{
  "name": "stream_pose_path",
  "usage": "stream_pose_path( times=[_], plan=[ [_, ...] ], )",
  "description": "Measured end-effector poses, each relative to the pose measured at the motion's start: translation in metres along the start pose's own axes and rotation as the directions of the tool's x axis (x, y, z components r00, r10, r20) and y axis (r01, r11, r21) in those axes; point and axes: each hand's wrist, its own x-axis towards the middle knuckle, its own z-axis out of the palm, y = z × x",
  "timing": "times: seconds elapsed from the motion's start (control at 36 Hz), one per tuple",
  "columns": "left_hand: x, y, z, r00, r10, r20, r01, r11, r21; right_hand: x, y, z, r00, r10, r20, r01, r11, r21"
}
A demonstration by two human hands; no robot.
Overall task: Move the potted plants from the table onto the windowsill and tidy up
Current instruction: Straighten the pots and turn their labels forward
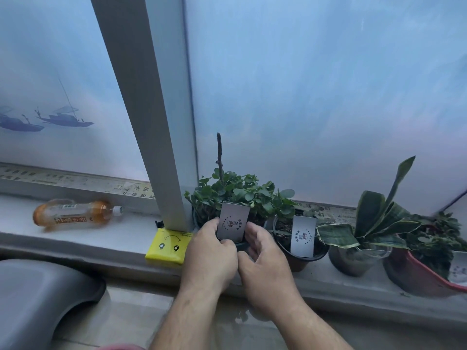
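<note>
On the windowsill (106, 238), at the frame's 6 o'clock, both hands curl round a dark pot (241, 246) of small round-leaved greenery with a bare twig upright in it; the left hand (209, 256) grips its 9 o'clock side, the right hand (265, 266) its 3 o'clock side, with a grey card (232, 224) between them. Toward 3 o'clock stand a black pot (300, 258) holding soil and another card, a clear pot (353, 261) with striped leaves, and a red pot (417, 274). At 9 o'clock lies a bottle (75, 214), a yellow packet (168, 247) nearer.
</note>
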Motion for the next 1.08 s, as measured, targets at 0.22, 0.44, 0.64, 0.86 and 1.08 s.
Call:
stream_pose_path(
  times=[0.22,0.44,0.64,0.86,1.08],
  plan=[
    [0.0006,-0.0028,0.0022,0.999,-0.002,0.044,0.002,1.0,0.003,-0.0019,-0.0038,-0.0031,1.0,-0.02,-0.017,0.02,0.999,-0.038],
    [0.0011,-0.0032,0.0022,1.0,0.005,0.01,-0.005,1.0,0.01,-0.003,-0.0042,-0.0012,1.0,-0.007,-0.008,0.007,1.0,-0.001],
    [0.0012,-0.0032,0.0013,1.0,0.005,0.012,-0.006,0.999,0.052,-0.0052,-0.0083,-0.0028,1.0,-0.004,0.002,0.004,1.0,0.014],
    [0.0037,-0.006,-0.0023,1.0,0.009,-0.008,-0.008,0.995,0.104,-0.003,-0.0036,-0.0034,1.0,0.007,-0.028,-0.006,0.999,0.041],
    [0.0006,-0.0021,-0.003,0.999,0.053,-0.013,-0.051,0.995,0.08,0.0013,-0.0058,-0.0055,1.0,0.013,-0.013,-0.013,0.999,0.037]
  ],
)
